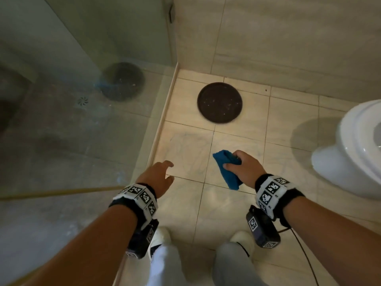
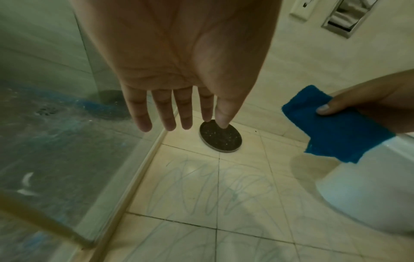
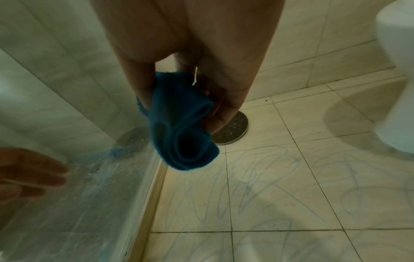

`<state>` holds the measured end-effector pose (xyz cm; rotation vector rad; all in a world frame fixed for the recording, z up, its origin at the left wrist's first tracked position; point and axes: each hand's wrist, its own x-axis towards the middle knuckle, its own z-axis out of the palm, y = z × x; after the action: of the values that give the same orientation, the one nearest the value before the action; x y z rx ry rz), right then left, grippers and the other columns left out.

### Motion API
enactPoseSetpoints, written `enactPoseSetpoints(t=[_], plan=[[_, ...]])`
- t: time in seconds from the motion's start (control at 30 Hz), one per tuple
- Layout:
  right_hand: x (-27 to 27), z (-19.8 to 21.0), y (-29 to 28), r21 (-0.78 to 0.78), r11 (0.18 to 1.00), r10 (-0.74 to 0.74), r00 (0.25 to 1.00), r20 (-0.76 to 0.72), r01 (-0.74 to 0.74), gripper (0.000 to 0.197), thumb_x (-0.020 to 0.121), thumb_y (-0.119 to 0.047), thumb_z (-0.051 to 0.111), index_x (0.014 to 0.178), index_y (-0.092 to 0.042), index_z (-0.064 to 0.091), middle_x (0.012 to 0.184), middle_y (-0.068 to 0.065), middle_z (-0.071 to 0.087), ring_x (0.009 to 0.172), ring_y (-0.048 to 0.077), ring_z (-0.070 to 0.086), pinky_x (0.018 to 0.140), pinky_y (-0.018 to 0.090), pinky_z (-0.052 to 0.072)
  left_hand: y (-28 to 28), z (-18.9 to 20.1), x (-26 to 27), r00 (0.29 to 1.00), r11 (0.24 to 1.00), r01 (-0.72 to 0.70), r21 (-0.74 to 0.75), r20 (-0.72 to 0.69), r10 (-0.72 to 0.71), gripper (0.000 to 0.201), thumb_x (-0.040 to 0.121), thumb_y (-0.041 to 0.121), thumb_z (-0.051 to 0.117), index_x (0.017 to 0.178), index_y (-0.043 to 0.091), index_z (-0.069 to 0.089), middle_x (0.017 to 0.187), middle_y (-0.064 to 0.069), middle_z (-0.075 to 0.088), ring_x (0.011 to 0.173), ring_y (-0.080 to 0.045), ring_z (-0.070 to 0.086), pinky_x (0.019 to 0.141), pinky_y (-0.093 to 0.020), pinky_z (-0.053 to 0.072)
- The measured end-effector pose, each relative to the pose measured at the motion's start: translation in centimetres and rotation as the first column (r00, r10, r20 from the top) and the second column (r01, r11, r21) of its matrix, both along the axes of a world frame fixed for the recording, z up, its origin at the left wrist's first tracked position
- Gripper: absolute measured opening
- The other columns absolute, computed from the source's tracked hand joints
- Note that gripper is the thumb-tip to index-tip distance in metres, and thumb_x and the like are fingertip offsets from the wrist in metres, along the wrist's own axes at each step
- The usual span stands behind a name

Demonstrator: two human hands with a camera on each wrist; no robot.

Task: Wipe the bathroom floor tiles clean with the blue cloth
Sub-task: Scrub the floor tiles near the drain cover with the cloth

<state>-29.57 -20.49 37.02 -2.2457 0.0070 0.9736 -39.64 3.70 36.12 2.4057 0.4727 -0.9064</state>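
Note:
My right hand grips a folded blue cloth above the beige floor tiles; the cloth hangs from my fingers in the air, and also shows from the side. Faint blue-grey scribble marks cover the tiles below both hands. My left hand hovers empty with fingers straight and spread, beside the glass shower screen.
A glass shower screen with a raised sill runs along the left. A round dark drain cover lies ahead near the wall. A white toilet stands at the right. My feet stand below.

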Motion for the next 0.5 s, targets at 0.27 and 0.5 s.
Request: enactPoseSetpoints(t=[0.27, 0.5], plan=[[-1.6, -5.8, 5.2, -0.072, 0.997, -0.005, 0.995, 0.102, 0.012, 0.021, 0.092, -0.027, 0.056, 0.107, -0.013, 0.049, 0.096, 0.005, 0.057, 0.085, 0.022, 0.053, 0.067, 0.027, 0.038, 2.3, -5.3, -1.9, 0.976, 0.967, 0.206, 0.152, 0.037, -0.213, 0.066, 0.097, 0.041, 0.048, 0.152, 0.026, 0.015, 0.162, 0.001, 0.005, 0.148, -0.021, 0.008, 0.116, -0.043, 0.023], [0.2, -16.1, 9.0, -0.041, 0.999, 0.019, 0.997, 0.074, -0.016, 0.021, 0.089, -0.022, 0.055, 0.108, -0.020, 0.047, 0.100, 0.007, 0.058, 0.087, 0.024, 0.056, 0.074, 0.034, 0.048, 3.6, -15.0, 0.8, 0.972, 0.960, 0.219, 0.173, 0.048, -0.230, 0.074, 0.097, 0.045, 0.047, 0.154, 0.024, 0.004, 0.162, 0.002, -0.006, 0.149, -0.019, 0.000, 0.119, -0.044, 0.017]])
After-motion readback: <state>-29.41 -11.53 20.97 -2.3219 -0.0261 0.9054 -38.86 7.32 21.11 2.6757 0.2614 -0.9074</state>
